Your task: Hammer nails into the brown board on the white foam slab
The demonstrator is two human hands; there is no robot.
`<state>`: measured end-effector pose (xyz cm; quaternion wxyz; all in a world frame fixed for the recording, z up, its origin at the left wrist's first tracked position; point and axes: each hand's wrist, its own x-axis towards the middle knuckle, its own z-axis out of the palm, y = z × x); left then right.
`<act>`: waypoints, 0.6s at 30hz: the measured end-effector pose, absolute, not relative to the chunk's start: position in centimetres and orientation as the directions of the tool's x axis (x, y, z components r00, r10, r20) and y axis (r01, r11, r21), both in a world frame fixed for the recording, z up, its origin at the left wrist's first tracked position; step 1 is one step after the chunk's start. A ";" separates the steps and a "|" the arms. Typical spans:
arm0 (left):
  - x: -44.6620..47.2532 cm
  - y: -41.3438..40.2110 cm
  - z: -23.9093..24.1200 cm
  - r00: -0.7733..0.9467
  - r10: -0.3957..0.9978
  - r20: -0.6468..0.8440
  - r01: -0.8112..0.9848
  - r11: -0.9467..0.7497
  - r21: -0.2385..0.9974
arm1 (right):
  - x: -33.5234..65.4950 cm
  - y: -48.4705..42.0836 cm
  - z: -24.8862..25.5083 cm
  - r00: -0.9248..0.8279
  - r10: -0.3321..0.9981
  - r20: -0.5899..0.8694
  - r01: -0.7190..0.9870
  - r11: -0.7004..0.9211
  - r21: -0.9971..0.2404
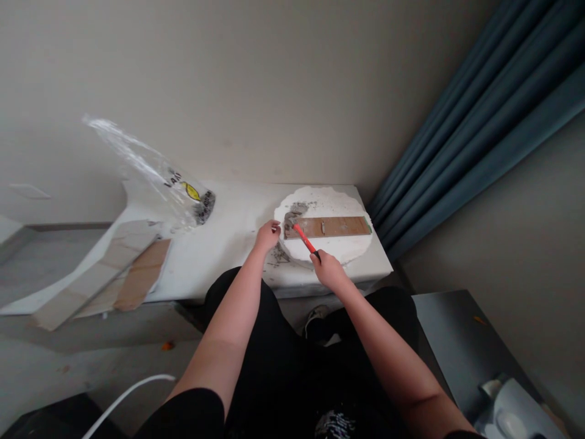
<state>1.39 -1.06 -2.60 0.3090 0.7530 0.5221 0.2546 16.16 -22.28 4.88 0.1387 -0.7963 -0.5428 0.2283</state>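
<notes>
My right hand is wrapped round the black grip of a hammer with a red handle. The hammer's head, small and blurred, lies over the left end of a brown wooden strip. That strip rests flat across a round white slab with a ragged rim. At the slab's left edge is my left hand, its fingers curled and drawn together. Anything between those fingers is too small to make out. Dark grey crumbs are scattered on the slab near the hammer's head, with more below my left hand.
The slab lies on a white-covered table against a wall. To the left stand a clear plastic bag with dark bits at its bottom and some cardboard pieces. A blue curtain hangs at right, above a grey surface.
</notes>
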 end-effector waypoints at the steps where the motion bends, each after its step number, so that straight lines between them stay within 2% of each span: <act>1: 1.4 -1.0 -2.7 0.334 0.941 0.062 0.629 -0.271 0.728 | 16.1 -22.3 4.8 0.307 0.927 -0.214 0.800 -0.373 -0.470; 11: 1.3 -0.8 -2.7 0.360 0.932 0.044 0.667 -0.290 0.687 | 16.5 -21.9 4.5 0.333 0.921 -0.200 0.769 -0.388 -0.508; 18: -0.1 -0.1 -3.5 0.255 0.964 -0.072 0.821 -0.176 0.542 | 17.0 -22.4 5.1 0.357 0.921 -0.156 0.709 -0.376 -0.596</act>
